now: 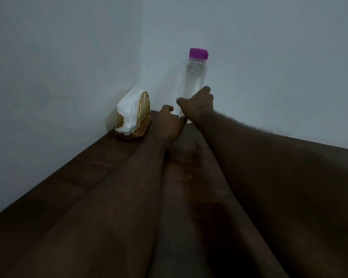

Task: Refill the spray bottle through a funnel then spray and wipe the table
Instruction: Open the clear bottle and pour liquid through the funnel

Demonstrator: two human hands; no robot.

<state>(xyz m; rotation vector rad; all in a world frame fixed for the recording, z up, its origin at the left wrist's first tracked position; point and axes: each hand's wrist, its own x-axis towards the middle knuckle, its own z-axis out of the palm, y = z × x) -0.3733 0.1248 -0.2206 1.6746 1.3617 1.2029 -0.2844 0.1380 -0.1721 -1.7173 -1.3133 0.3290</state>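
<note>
right hand (198, 104): in the middle of the frame, wrapped around the low part of the bottle, fingers on its far side and thumb on the near left side.
left hand (172, 123): just left of the right hand and a bit lower, lying on the table with the fingers curled loosely. it holds nothing, and its fingertips are right by the bottom of the bottle. i cannot tell if they touch it.
bottle (195, 77): a tall clear bottle, standing up near the back corner of the table, a little right of the middle of the frame. it looks like it has clear water inside.
cap (198, 52): purple, on top of the bottle.
table (72, 177): dark brown wood, filling the lower part of the frame. it is dim here.
napkin holder (141, 117): gold wire with a round top, at the back left of the table, near the left hand but apart from it.
napkins (129, 109): white and crumpled, sticking out of the holder.
walls (58, 57): plain and pale, meeting in a corner behind the bottle.
</note>
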